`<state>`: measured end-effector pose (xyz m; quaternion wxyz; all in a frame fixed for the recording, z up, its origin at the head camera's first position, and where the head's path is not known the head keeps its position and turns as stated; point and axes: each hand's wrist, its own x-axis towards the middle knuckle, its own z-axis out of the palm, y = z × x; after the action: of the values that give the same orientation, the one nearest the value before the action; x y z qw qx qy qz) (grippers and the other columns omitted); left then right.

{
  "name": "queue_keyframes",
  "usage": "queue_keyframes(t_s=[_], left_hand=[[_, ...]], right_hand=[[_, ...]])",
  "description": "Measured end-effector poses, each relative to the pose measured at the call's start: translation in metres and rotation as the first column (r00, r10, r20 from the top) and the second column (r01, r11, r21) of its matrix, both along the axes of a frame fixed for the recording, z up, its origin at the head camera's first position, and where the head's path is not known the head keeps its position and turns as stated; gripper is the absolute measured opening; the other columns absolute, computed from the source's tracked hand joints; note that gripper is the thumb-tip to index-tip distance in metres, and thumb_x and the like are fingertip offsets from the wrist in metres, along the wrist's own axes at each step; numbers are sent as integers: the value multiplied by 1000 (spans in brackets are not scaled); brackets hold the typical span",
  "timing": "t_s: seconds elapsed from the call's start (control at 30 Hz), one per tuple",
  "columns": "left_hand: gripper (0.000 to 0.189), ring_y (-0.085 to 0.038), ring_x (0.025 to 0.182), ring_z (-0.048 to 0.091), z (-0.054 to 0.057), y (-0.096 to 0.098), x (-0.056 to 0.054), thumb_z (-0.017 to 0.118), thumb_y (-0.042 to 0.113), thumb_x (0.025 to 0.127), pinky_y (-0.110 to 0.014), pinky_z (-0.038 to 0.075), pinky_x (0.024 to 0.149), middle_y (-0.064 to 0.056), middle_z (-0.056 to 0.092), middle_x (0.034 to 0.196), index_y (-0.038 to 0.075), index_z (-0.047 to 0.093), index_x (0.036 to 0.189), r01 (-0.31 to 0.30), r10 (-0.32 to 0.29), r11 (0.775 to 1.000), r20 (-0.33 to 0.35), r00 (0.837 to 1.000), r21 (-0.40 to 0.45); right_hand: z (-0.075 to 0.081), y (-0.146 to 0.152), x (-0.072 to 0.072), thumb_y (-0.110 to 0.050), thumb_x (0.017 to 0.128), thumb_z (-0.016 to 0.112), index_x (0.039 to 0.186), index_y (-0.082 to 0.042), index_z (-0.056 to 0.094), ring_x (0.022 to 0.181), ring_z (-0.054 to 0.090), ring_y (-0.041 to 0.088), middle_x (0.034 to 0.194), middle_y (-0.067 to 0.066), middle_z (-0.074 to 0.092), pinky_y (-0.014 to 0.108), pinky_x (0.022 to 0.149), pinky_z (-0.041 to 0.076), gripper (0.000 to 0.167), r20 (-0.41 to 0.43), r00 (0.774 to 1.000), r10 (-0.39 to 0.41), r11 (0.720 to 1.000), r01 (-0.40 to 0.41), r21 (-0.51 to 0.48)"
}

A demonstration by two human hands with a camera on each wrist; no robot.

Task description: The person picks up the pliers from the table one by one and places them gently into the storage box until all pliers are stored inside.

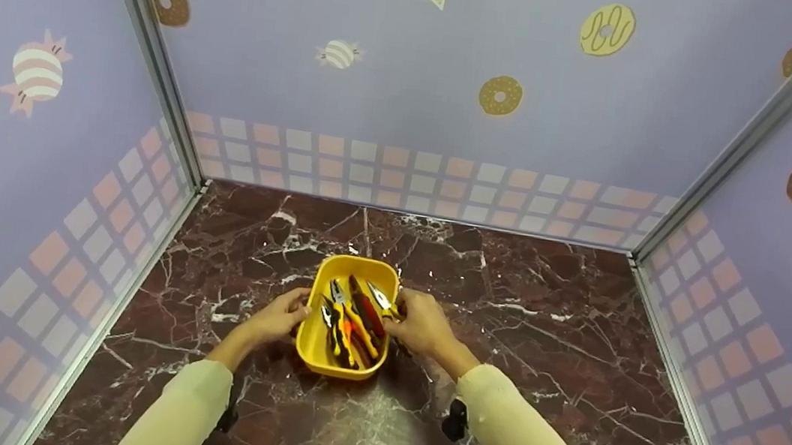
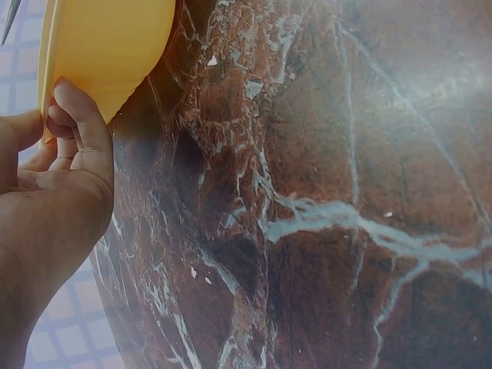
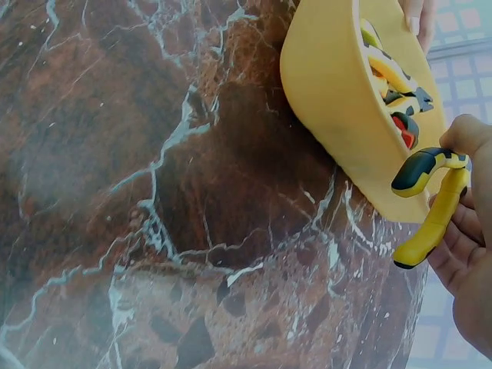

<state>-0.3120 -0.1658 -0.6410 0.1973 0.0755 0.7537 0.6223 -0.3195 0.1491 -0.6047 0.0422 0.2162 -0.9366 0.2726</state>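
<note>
A yellow plastic bin stands on the marble-patterned surface with several pliers lying inside. At the bin's left wall, my left hand pinches the rim between thumb and fingers, seen closely in the left wrist view. My right hand is at the right wall and holds a pair of pliers by its yellow-and-black handles. The jaws of these pliers point over the bin, and the handle ends stick out beyond the rim. Red handles show among the tools in the bin.
Lilac panels with printed sweets and pink-and-white squares enclose the surface at the back, left and right. Metal frame strips run along their corners. Dark marble-patterned surface surrounds the bin.
</note>
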Motion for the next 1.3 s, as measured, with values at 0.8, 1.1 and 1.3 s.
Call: queue_keyframes(t_s=[0.8, 1.1, 1.3], left_hand=[[49, -26, 86, 66, 0, -1, 2, 45, 7, 114, -48, 64, 72, -25, 59, 109, -7, 32, 158, -14, 14, 1000, -7, 1000, 6], [49, -25, 84, 65, 1, 0, 3, 46, 8, 113, -45, 64, 68, -23, 60, 106, -8, 32, 158, -22, 22, 1000, -20, 1000, -6], [49, -26, 84, 65, -1, 0, 1, 46, 7, 113, -44, 63, 67, -24, 60, 107, -9, 32, 158, -14, 14, 1000, -31, 999, -18]], right_hand=[[5, -32, 3, -25, 86, 81, 100, -7, 74, 81, 59, 18, 87, -1, 66, 36, 75, 54, 24, 6, 999, -50, 993, 51, -111], [7, -43, 4, -26, 87, 83, 95, -9, 74, 79, 62, 17, 86, -1, 69, 35, 75, 56, 21, 24, 998, -59, 990, 61, -127], [6, -52, 6, -27, 89, 84, 94, -9, 73, 76, 60, 13, 83, -3, 68, 30, 70, 54, 21, 54, 997, -52, 988, 60, -145]])
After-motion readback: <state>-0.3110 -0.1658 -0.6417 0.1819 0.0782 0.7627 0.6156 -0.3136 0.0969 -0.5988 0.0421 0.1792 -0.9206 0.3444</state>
